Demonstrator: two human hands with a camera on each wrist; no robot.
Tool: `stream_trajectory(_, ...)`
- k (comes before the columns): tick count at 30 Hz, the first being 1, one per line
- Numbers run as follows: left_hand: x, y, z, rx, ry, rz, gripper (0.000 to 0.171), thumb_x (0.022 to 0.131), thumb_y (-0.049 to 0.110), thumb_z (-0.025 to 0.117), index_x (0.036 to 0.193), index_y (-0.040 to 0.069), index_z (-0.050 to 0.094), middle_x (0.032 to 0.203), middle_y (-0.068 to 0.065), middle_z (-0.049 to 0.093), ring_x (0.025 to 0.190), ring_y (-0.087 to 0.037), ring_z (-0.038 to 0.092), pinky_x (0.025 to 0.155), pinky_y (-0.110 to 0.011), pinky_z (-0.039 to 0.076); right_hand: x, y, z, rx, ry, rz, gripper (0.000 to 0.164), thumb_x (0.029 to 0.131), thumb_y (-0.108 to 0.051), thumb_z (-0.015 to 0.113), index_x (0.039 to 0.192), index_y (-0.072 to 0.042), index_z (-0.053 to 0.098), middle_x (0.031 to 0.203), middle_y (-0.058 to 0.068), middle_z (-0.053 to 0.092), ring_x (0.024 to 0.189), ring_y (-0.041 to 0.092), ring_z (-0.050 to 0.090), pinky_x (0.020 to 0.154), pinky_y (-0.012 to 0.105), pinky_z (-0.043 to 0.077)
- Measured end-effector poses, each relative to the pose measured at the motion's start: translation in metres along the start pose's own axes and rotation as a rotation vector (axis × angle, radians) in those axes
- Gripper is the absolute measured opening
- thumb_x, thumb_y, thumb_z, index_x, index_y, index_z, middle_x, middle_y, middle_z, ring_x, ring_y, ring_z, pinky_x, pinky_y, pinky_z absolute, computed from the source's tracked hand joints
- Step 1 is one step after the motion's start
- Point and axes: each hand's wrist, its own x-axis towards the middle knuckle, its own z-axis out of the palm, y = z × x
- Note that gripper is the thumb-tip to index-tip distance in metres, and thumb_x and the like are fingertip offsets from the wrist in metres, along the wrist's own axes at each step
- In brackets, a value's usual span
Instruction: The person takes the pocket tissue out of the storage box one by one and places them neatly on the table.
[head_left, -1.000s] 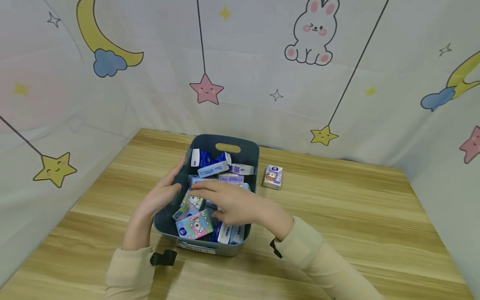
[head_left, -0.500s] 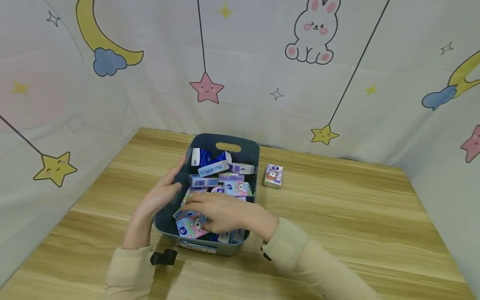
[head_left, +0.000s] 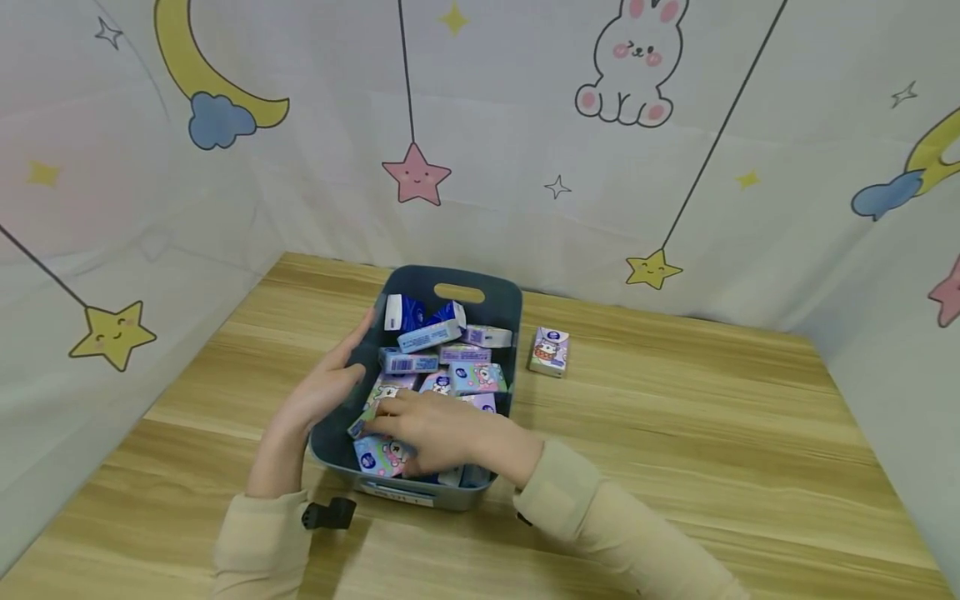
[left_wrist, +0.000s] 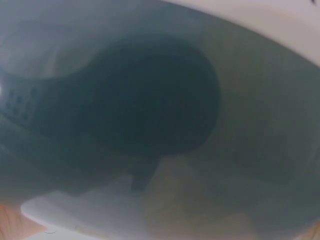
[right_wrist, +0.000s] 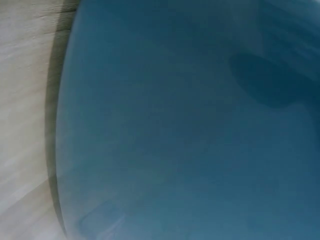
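Observation:
A dark blue-grey plastic basket [head_left: 480, 293] holds many small packs of pocket tissues. My left hand [head_left: 318, 398] lies along the basket's left side, fingers straight and thumb at the rim. Inside the near half, my right hand [head_left: 442, 429] has its fingers bent over a blue-and-pink tissue pack [head_left: 378, 457], the thumb by its right edge. Whether it grips that pack is hidden. More packs lie farther in, including a blue-and-white pack [head_left: 429, 336]. In both wrist views the blue-grey basket wall [left_wrist: 260, 110] [right_wrist: 165, 125] fills most of the picture.
A single purple tissue pack [head_left: 549, 352] lies on the wooden table [head_left: 675, 417], right of the basket. A white label [head_left: 393, 495] is on the basket's near end. Printed white cloth [head_left: 510, 125] hangs around the back and sides.
My right hand has moved left and toward the near end of the basket, uncovering packs in the middle and partly covering the blue-and-pink one. My left hand stays at the basket's side.

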Motion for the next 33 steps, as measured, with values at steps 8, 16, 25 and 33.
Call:
stream_trajectory(8, -0.0002, 0.0019, -0.0002, 0.008, 0.005, -0.005, 0.076, 0.093, -0.002, 0.032, 0.155, 0.028, 0.001, 0.163, -0.006, -0.006, 0.149, -0.036, -0.01, 0.114, -0.067, -0.001, 0.0018, -0.0038, 0.0012, -0.109, -0.016, 0.015, 0.067, 0.08, -0.032, 0.076, 0.14, -0.021, 0.049, 0.128, -0.005, 0.053, 0.107, 0.008, 0.05, 0.086, 0.02, 0.047)
stream_trajectory(16, 0.001, 0.0014, 0.0005, -0.001, 0.008, 0.004, 0.077, 0.091, -0.003, 0.033, 0.155, 0.027, 0.002, 0.164, -0.006, -0.005, 0.147, -0.036, 0.005, 0.112, -0.059, 0.014, 0.0022, -0.0054, 0.0021, -0.164, -0.022, 0.019, 0.068, 0.079, -0.034, 0.076, 0.14, -0.021, 0.048, 0.127, -0.005, 0.052, 0.107, 0.009, 0.049, 0.085, 0.021, 0.048)
stream_trajectory(25, 0.0002, 0.0014, -0.0001, 0.008, 0.001, 0.001, 0.074, 0.094, -0.002, 0.031, 0.156, 0.026, 0.001, 0.163, -0.006, -0.006, 0.149, -0.035, -0.007, 0.116, -0.064, 0.003, 0.001, -0.0049, 0.0003, -0.132, -0.019, 0.036, 0.067, 0.078, -0.031, 0.076, 0.138, -0.019, 0.049, 0.13, -0.004, 0.052, 0.116, 0.011, 0.049, 0.096, 0.024, 0.047)
stream_trajectory(33, 0.0003, 0.0015, 0.0001, 0.005, -0.004, 0.011, 0.074, 0.094, -0.002, 0.031, 0.155, 0.025, 0.0, 0.163, -0.007, -0.007, 0.149, -0.037, -0.01, 0.115, -0.066, -0.002, -0.0052, -0.0001, -0.0067, -0.082, 0.044, 0.028, 0.061, 0.078, -0.026, 0.076, 0.134, -0.017, 0.054, 0.122, -0.003, 0.056, 0.107, 0.01, 0.052, 0.093, 0.022, 0.048)
